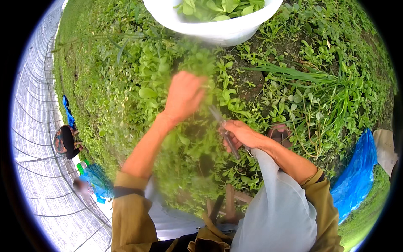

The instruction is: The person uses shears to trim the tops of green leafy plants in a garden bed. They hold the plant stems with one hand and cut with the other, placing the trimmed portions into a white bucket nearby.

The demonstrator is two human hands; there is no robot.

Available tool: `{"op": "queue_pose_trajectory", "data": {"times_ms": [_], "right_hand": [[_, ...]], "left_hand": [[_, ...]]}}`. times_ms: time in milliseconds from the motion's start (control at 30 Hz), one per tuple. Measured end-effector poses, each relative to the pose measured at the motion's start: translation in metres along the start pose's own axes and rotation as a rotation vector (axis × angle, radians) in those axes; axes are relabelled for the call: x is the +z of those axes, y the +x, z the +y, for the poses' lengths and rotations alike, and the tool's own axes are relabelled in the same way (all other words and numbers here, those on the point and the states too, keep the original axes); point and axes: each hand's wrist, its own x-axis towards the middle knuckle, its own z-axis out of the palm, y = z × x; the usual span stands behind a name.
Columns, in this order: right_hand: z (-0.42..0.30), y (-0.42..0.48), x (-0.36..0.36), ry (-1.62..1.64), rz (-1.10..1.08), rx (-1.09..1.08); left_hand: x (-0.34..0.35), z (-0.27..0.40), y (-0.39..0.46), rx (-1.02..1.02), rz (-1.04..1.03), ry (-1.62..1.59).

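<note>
In the middle, my left hand [185,94] is closed and blurred over the low leafy plants [151,69]; whether it grips stems cannot be made out. My right hand [237,134] holds a pair of scissors or snips [231,143] by the handles, with the blades pointing up and left toward my left hand. Above both hands, a white plastic basin [220,33] stands on the plants, and picked green leaves [220,8] lie in it.
Blue plastic sheeting [355,179] lies at the right. Long grass blades [315,78] rise among the plants. Two people [67,141] are at the far left beside a netted wall [34,126]. Wooden pieces [230,201], perhaps a stool, are near my body.
</note>
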Motion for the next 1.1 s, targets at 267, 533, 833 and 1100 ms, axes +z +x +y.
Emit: {"op": "queue_pose_trajectory", "data": {"times_ms": [267, 533, 833, 1100], "right_hand": [[-0.018, 0.005, 0.015, -0.060, -0.024, 0.035], [-0.051, 0.036, 0.042, -0.182, -0.122, 0.009], [-0.072, 0.110, 0.078, -0.244, -0.123, 0.096], [-0.089, 0.160, 0.095, -0.231, -0.075, 0.082]], "left_hand": [[-0.160, 0.026, 0.103, -0.368, 0.730, -0.674], [-0.068, -0.064, -0.040, -0.580, 0.123, -0.106], [-0.038, -0.122, -0.150, -0.459, -0.220, 0.448], [-0.036, -0.124, -0.165, -0.437, -0.049, 0.340]]}}
